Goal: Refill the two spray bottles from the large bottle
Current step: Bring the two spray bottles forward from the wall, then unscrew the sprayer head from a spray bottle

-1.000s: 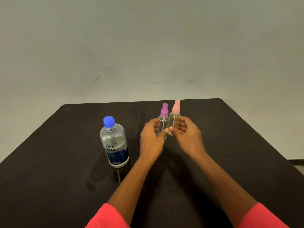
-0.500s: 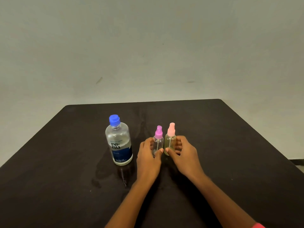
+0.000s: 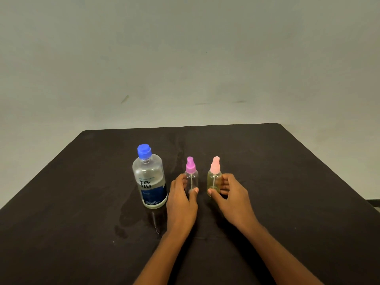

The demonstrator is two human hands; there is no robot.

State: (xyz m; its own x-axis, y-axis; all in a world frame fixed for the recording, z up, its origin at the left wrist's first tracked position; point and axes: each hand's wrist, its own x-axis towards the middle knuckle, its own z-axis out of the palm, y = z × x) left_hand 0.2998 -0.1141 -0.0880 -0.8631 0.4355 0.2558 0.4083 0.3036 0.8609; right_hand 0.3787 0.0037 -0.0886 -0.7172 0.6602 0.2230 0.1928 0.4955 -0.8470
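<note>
The dark table (image 3: 287,182) fills the lower view. Its far edge runs across at twelve o'clock against a pale wall (image 3: 185,58), with rounded corners at ten and two. Bare tabletop spreads wide toward three and nine o'clock of the bottles. The large bottle (image 3: 151,182), blue cap (image 3: 144,151) on, stands upright just beside the left hand (image 3: 181,204), at its nine o'clock. Both forearms reach in from six o'clock. The left hand curls thumb and fingers round the purple-topped spray bottle (image 3: 192,179). The right hand (image 3: 234,202) grips the pink-topped spray bottle (image 3: 214,179) the same way, at three o'clock of the first, a narrow gap between them. Both small bottles stand upright near the table's middle.
</note>
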